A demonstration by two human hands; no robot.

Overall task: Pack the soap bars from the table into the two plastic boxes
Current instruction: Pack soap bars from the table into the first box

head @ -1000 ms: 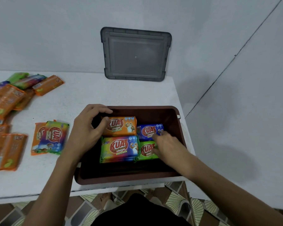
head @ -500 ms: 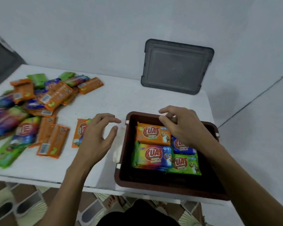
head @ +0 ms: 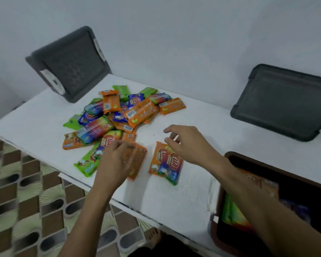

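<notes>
White table (head: pixel 211 130) fills most of the view, its near edge running off at the lower right. Two grey lids lean on the wall, one at the far left (head: pixel 70 65) and one at the right (head: pixel 282 102), the latter clipped by the frame. The brown box (head: pixel 214 230) sits at the table's right end, half cut off, and the right forearm hides much of the bars inside it. The pile of soap bars (head: pixel 119 112) lies mid-table, smeared by blur. The left hand (head: pixel 115 160) curls over an orange bar (head: pixel 137 164); blur hides whether it grips. The right hand (head: pixel 189 143) hovers, fingers loosely spread and holding nothing, above two overlapping bars (head: pixel 165 164).
</notes>
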